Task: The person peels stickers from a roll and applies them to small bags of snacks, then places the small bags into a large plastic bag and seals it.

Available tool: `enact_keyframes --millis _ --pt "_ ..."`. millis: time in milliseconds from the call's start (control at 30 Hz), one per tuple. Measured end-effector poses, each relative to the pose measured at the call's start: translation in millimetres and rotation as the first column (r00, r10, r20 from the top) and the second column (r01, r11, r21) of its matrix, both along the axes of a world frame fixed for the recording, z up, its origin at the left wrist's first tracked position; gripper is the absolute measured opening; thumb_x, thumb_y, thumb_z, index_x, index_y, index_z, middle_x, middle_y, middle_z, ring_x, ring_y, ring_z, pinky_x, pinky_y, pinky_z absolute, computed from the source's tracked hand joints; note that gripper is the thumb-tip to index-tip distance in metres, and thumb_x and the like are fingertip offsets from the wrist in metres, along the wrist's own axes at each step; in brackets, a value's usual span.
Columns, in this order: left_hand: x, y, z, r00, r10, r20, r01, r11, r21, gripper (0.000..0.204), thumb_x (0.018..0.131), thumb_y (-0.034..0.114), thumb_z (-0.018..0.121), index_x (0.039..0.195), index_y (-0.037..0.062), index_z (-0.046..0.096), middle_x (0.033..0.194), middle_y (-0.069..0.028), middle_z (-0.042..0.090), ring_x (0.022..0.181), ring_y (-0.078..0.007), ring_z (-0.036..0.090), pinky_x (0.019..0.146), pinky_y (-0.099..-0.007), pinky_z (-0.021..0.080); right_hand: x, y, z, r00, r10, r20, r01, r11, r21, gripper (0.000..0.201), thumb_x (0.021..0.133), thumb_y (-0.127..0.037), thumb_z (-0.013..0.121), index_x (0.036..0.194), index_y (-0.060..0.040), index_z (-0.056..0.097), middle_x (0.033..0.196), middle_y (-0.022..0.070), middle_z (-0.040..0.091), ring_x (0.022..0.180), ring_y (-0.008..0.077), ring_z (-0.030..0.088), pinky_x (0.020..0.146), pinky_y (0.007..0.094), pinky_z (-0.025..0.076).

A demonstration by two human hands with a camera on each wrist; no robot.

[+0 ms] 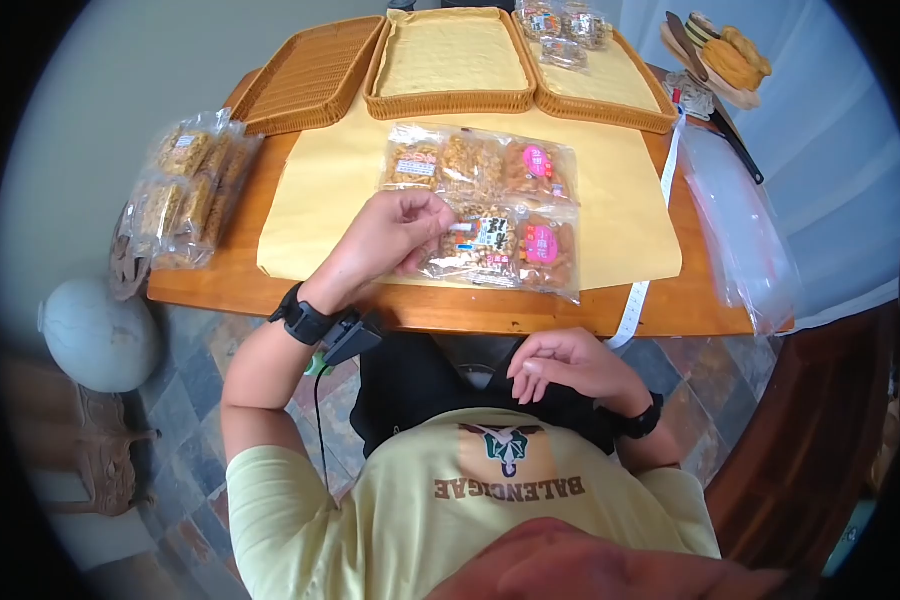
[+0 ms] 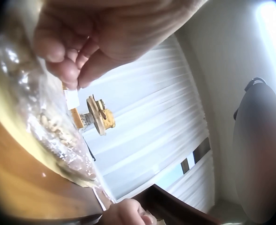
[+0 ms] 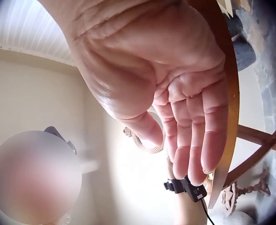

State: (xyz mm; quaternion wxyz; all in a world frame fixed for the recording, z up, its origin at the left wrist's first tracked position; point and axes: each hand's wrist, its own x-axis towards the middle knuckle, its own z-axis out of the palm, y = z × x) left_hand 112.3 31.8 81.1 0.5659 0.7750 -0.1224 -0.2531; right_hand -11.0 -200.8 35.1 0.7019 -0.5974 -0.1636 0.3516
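Note:
My left hand (image 1: 405, 232) is over the near edge of a clear-wrapped group of snack packs (image 1: 545, 250) on yellow paper. Its thumb and fingers pinch a small white slip (image 2: 72, 99), which shows just below the fingertips in the left wrist view. The near packs have dark printing and a pink round label; a second row of packs (image 1: 470, 165) lies right behind them. My right hand (image 1: 580, 365) hangs by the table's front edge above the lap, fingers loosely extended, palm bare (image 3: 175, 89) in the right wrist view.
Three wicker trays (image 1: 450, 103) line the back; the right one bears bagged snacks (image 1: 565, 35). More bagged snacks (image 1: 185, 185) stand at the left. On the right lie clear plastic bags (image 1: 740, 230), a black-handled knife (image 1: 738, 145) and a white measuring tape (image 1: 630, 315). A bread stand (image 1: 725, 60) is behind.

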Motion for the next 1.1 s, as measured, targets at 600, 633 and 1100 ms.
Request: enact_keyframes --millis 600,633,1100 --pt "71 35 13 0.991 0.041 0.127 -0.052 0.995 0.081 0.016 0.084 0.021 0.056 0.082 0.0048 0.059 0.062 0.0026 0.053 0.048 -0.0043 0.05 0.042 -0.0178 0.039 -4 -8 -4 0.996 -0.069 0.053 0.071 0.997 -0.023 0.021 0.09 -0.016 0.044 0.099 -0.0004 0.054 0.082 0.0076 0.061 0.075 0.011 0.059 0.065 0.0218 0.047" --pt "75 34 11 0.995 -0.006 0.102 -0.003 0.996 0.086 0.017 0.084 0.021 0.057 0.079 0.0053 0.059 0.06 0.0028 0.053 0.045 -0.0043 0.049 0.041 -0.0175 0.038 -4 -9 -4 0.996 -0.072 0.046 0.073 0.997 -0.024 0.02 0.09 -0.016 0.044 0.099 -0.0004 0.054 0.083 0.0076 0.061 0.075 0.0109 0.059 0.065 0.0219 0.047" --pt "72 6 7 0.982 -0.176 -0.069 0.176 0.984 -0.005 0.02 0.087 0.021 0.053 0.095 0.0032 0.06 0.056 0.0041 0.05 0.041 -0.004 0.047 0.039 -0.017 0.039 -4 -11 -9 0.993 -0.114 0.029 0.114 0.993 -0.002 0.019 0.09 -0.012 0.045 0.096 0.0021 0.055 0.082 0.01 0.061 0.075 0.0132 0.06 0.065 0.0238 0.049"
